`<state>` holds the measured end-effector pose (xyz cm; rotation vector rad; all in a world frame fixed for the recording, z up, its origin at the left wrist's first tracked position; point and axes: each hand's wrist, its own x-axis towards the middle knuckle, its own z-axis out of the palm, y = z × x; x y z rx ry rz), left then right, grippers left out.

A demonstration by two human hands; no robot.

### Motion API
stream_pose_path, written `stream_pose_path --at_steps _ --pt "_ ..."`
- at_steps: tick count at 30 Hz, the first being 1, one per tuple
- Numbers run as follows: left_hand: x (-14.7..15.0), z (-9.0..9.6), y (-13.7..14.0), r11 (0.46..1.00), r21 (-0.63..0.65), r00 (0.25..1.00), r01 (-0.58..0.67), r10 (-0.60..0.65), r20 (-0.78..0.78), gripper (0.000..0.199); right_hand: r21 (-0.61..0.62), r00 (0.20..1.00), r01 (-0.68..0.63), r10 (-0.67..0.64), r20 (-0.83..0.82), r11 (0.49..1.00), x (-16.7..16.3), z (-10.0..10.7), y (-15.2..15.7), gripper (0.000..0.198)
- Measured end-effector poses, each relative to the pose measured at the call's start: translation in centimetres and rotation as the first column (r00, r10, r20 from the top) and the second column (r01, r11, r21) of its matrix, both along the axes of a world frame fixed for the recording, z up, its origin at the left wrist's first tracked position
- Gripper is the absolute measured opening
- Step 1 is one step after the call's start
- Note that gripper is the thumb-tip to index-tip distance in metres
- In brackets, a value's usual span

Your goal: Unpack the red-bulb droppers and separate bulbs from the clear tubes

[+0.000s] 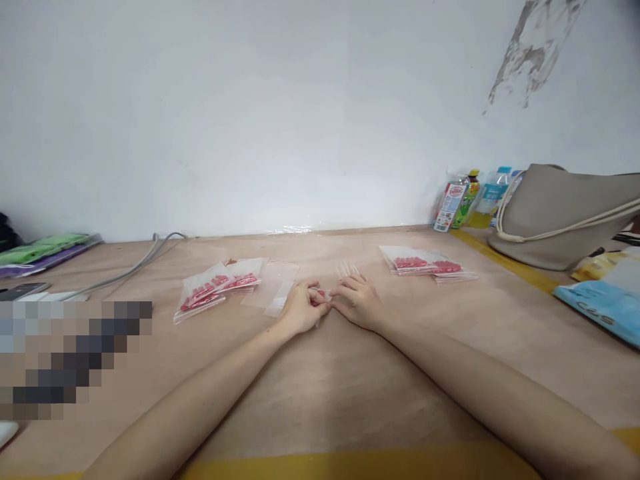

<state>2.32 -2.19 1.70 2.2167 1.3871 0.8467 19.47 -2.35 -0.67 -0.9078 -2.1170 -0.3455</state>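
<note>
In the middle of the table, a small clear plastic bag with something red inside is between my two hands. My left hand pinches its left side, the fingers covering part of the red content. On the other side, my right hand is closed on the bag with thumb and fingers, and clear plastic shows beyond its fingertips. Flat clear bags lie just left of my left hand. Farther left is a pile of zip bags with red pieces. A similar pile of filled bags lies to the right.
Right of the hands stand a carton, a blue-capped bottle, a grey bag and a blue packet. At left are green packets, a grey cable and a phone. A white wall closes off the back.
</note>
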Motion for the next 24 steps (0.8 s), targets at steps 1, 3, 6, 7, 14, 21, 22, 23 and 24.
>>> stream_pose_path --at_steps 1,3,6,7,14,21,22,23,24 --pt "-0.08 -0.15 0.2 1.0 -0.031 1.0 0.005 -0.004 0.031 0.006 0.005 1.0 -0.012 0.012 0.007 1.0 0.0 -0.04 0.05 0.009" --pt "-0.26 -0.42 0.54 0.997 -0.078 0.996 0.028 -0.021 0.086 0.005 0.013 0.999 -0.037 0.037 0.017 0.999 0.01 -0.11 0.13 0.012" --pt "-0.49 -0.63 0.83 0.991 -0.125 0.993 0.042 -0.028 0.116 0.006 0.036 0.997 -0.069 0.068 0.024 0.997 0.02 -0.14 0.19 0.014" --pt "-0.55 -0.66 0.89 0.991 -0.13 0.994 0.034 -0.02 0.11 0.008 0.046 0.997 -0.077 0.076 0.025 0.996 0.01 -0.13 0.18 0.015" --pt "-0.72 -0.81 1.13 0.993 -0.119 0.997 0.023 -0.013 0.08 0.012 0.07 0.995 -0.083 0.079 0.057 0.994 -0.07 0.11 0.07 0.013" --pt "-0.7 -0.68 0.99 0.99 -0.143 0.995 0.006 0.008 0.095 0.02 0.138 0.995 -0.068 0.057 0.078 0.988 -0.11 0.2 0.0 0.016" --pt "-0.71 -0.73 1.01 0.989 -0.146 0.995 0.01 0.005 0.103 0.021 0.144 0.995 -0.066 0.054 0.087 0.987 -0.14 0.25 -0.01 0.017" --pt "-0.72 -0.81 1.06 0.989 -0.148 0.994 0.016 0.0 0.111 0.022 0.148 0.994 -0.066 0.051 0.099 0.987 -0.18 0.31 -0.01 0.017" --pt "-0.73 -0.91 1.12 0.989 -0.146 0.993 0.023 -0.006 0.118 0.023 0.149 0.992 -0.067 0.05 0.113 0.987 -0.21 0.36 0.01 0.017"
